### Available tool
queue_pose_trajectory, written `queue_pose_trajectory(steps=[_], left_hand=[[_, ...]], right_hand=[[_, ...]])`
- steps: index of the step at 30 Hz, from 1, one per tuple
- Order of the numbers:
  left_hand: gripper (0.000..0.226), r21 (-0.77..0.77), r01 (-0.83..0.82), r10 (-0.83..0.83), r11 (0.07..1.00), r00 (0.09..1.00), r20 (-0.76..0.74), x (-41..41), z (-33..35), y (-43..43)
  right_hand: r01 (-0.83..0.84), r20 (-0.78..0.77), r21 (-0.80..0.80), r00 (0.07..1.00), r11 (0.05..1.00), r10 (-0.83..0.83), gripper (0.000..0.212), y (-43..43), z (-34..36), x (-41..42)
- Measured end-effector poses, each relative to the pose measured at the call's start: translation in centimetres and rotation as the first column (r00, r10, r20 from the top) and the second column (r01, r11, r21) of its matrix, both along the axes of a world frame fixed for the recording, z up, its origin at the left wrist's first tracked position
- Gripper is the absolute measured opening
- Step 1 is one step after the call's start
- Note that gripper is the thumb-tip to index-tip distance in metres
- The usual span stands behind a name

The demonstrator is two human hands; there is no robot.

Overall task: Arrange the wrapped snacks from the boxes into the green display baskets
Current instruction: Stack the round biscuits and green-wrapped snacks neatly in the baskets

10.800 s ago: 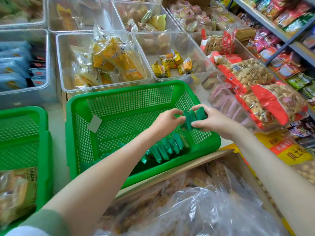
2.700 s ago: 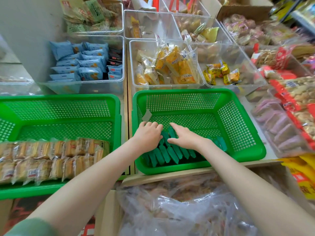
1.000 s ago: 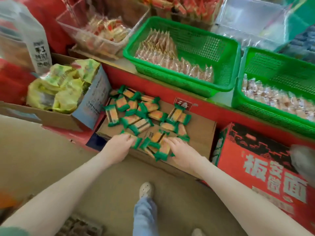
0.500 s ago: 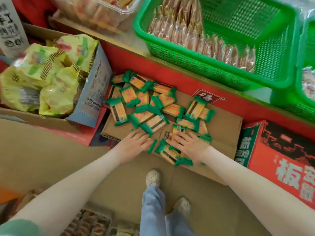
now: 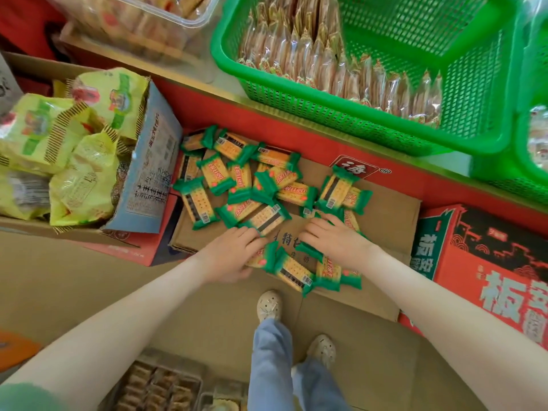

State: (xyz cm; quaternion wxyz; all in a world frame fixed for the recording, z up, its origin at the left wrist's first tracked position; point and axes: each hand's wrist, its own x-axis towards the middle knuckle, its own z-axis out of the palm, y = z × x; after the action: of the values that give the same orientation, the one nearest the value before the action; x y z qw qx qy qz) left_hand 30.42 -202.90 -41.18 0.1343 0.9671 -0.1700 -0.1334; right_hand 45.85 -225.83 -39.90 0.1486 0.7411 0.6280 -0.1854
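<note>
Tan shop floor [image 5: 89,277] runs below a red shelf front [image 5: 296,129], and against it lies a flat brown cardboard box [image 5: 391,212] strewn with loose orange cracker packets with green crimped ends [image 5: 237,185]. None of these is in a basket yet, so I judge this batch barely begun. The left hand [image 5: 231,256] and right hand [image 5: 335,241] are low over the nearest packets, apparently gathering them. The right grip is apart, fingers spread flat on the packets. The left lies fingers-forward on them, and whether its thumb pinches one I cannot tell. Up on the shelf, a green plastic mesh basket [image 5: 341,117] already holds a neat row of clear-wrapped snacks [image 5: 311,63], with bare mesh behind. Readable writing: a red logo with the character 海 [image 5: 357,170] on the cardboard, 特 between the hands, and a big pale 板 on the red printed carton [image 5: 489,247] at right. The packet lettering is too blurred to read.
</note>
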Motion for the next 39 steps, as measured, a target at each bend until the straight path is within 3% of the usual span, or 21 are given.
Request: queue_pose_trajectory(steps=[2, 5, 6, 8, 10, 11, 15, 21, 27, 30, 33, 37, 39], left_hand=[[0.069, -0.012, -0.023, 0.023, 1.000, 1.000, -0.012, 0.3, 0.6, -0.1], [0.066, -0.010, 0.029, -0.029, 1.000, 0.999, -0.044, 1.3, 1.2, -0.8], [0.065, -0.010, 0.069, -0.069, 0.998, 0.996, -0.055, 1.6, 1.3, -1.2], [0.063, 0.001, 0.172, -0.172, 0.985, 0.984, -0.053, 2.3, 1.4, -2.1], [0.063, 0.028, 0.278, -0.276, 0.960, 0.959, -0.060, 2.9, 1.0, -3.0], [0.062, 0.040, 0.330, -0.327, 0.943, 0.943, -0.067, 3.2, 0.6, -3.6], [0.058, 0.150, 0.486, -0.473, 0.861, 0.874, -0.114, 3.8, -1.0, -5.5], [0.062, 0.254, 0.525, -0.481, 0.812, 0.849, -0.218, 4.4, -1.9, -6.2], [0.058, 0.279, 0.594, -0.538, 0.755, 0.804, -0.254, 4.7, -0.8, -5.7], [0.060, 0.290, 0.576, -0.503, 0.764, 0.814, -0.291, 4.2, 0.8, -4.8], [0.064, 0.273, 0.493, -0.413, 0.826, 0.859, -0.301, 3.7, 2.9, -4.3], [0.064, 0.152, 0.224, -0.188, 0.963, 0.957, -0.220, 3.6, 5.7, -5.0], [0.068, 0.076, 0.069, -0.055, 0.995, 0.983, -0.173, 4.1, 7.8, -6.7]], right_hand=[[0.116, -0.025, 0.140, 0.993, 0.983, -0.113, 0.072, -0.5, 0.5, -0.3], [0.330, -0.083, 0.151, 0.944, 0.932, -0.321, 0.064, -1.2, 2.1, -1.6], [0.445, -0.128, 0.092, 0.893, 0.891, -0.432, 0.063, -1.2, 2.6, -2.2], [0.689, -0.177, -0.059, 0.705, 0.722, -0.687, 0.062, -1.1, 2.9, -3.0], [0.815, -0.170, -0.168, 0.530, 0.554, -0.831, 0.065, -1.0, 2.4, -3.4], [0.834, -0.156, -0.208, 0.487, 0.510, -0.859, 0.068, -1.0, 2.1, -3.6], [0.848, -0.076, -0.243, 0.468, 0.471, -0.881, 0.080, -1.0, 0.1, -4.6], [0.845, -0.037, -0.295, 0.457, 0.446, -0.889, 0.076, -0.4, -0.8, -5.1], [0.785, -0.257, -0.257, 0.506, 0.564, -0.823, 0.071, -0.9, -1.3, -5.6], [0.810, -0.335, -0.176, 0.486, 0.560, -0.807, 0.070, -1.1, -1.1, -6.2], [0.876, -0.476, -0.129, 0.356, 0.465, -0.804, 0.072, -1.7, -0.2, -6.2], [0.948, -0.719, -0.185, 0.048, 0.258, -0.694, 0.082, -4.2, 3.4, -5.5], [0.965, -0.789, -0.205, -0.062, 0.166, -0.612, 0.081, -6.9, 5.9, -4.9]])
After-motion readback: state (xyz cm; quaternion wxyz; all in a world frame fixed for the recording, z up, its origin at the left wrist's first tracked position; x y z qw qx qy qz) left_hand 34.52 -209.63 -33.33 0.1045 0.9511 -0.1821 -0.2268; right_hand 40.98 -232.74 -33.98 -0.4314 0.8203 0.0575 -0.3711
